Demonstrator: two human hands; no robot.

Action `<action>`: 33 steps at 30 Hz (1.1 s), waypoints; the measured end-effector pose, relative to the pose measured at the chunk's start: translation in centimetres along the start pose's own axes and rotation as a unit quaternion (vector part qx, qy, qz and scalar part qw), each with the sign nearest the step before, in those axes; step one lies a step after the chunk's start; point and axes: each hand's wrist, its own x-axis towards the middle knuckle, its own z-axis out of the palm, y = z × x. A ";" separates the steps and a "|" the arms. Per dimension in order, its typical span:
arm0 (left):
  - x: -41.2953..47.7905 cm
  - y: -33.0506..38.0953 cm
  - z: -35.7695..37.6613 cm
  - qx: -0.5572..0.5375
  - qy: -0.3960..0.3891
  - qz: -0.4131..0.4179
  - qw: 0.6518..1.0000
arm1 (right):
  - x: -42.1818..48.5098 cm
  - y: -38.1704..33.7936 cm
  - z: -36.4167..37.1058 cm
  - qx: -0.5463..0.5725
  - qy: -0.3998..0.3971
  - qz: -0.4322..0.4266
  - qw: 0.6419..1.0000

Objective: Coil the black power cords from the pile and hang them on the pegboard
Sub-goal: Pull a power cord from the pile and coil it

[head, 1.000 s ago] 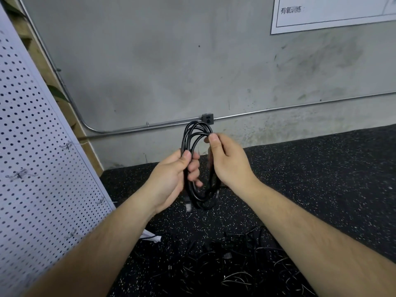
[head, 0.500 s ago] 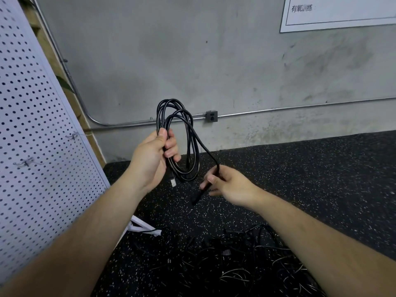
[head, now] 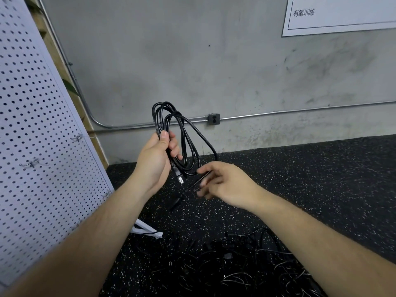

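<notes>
Here, the left hand [head: 155, 161] is gripping a black power cord [head: 186, 133], its thumb pressing several loops against curled fingers, so the coil is standing upright in the air in front of the grey wall [head: 192, 61]. The top arcs are rising above the thumb and the lower bends are hanging below the fingers. A pronged plug [head: 179, 177] is poking out of the bundle just under the left palm. One strand is sweeping wider than the rest and curving down to the right hand [head: 227, 185], which is sitting lower and to the right of the coil. Its thumb and forefinger are pinching this tail, though the fingers are blurred and the exact hold is hard to read. Past that pinch the tail is running down and leftward, ending in a dark connector [head: 176, 200] that is dangling free above the speckled black floor [head: 321, 179]. The pile [head: 235, 264] of tangled cords is lying on the floor below both forearms. The white pegboard [head: 32, 103] is leaning along the left edge, carrying bare metal hooks [head: 32, 162], with its white foot [head: 147, 231] resting near the pile. On the wall a metal conduit [head: 300, 110] is running to a small outlet [head: 213, 119], and a white sign [head: 342, 16] is hanging at the upper right.
</notes>
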 end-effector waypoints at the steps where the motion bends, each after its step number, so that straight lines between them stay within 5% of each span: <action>1: 0.0 0.1 0.0 -0.008 0.001 -0.003 1.000 | 0.1 0.1 0.0 -0.104 0.030 -0.029 0.994; 5: 0.0 0.5 -0.3 -0.008 0.000 -0.010 1.000 | 0.2 0.4 -0.7 -0.360 0.096 -0.075 0.925; 9: -0.3 0.6 -0.4 -0.003 -0.004 -0.014 1.000 | -0.4 -0.4 -2.8 -0.375 0.070 -0.134 0.915; 13: -0.4 0.4 -0.2 0.008 -0.011 -0.019 1.000 | -0.6 -0.8 -3.6 -0.258 0.208 -0.217 0.918; 16: -0.4 -0.3 0.4 0.007 -0.012 -0.017 1.000 | -0.1 -1.0 -2.2 -0.297 0.292 -0.247 0.875; 21: -0.8 -0.9 2.5 -0.041 0.015 -0.024 0.999 | 0.5 -1.5 1.1 -0.417 0.324 -0.243 0.814; 23: -1.1 -1.1 3.1 -0.048 0.010 -0.026 0.998 | 0.6 -1.4 2.2 -0.421 0.323 -0.230 0.816; 29: -1.4 -1.7 3.1 -0.059 -0.048 -0.052 0.996 | 0.8 -2.2 2.2 -0.320 0.202 -0.162 0.911; 31: -1.2 -1.8 2.6 0.001 -0.053 -0.041 0.998 | 0.5 -2.2 1.6 -0.335 0.142 -0.163 0.917; 33: -1.0 -1.6 2.1 0.101 -0.054 -0.050 0.992 | 0.0 -2.6 0.7 -0.378 0.176 -0.190 0.889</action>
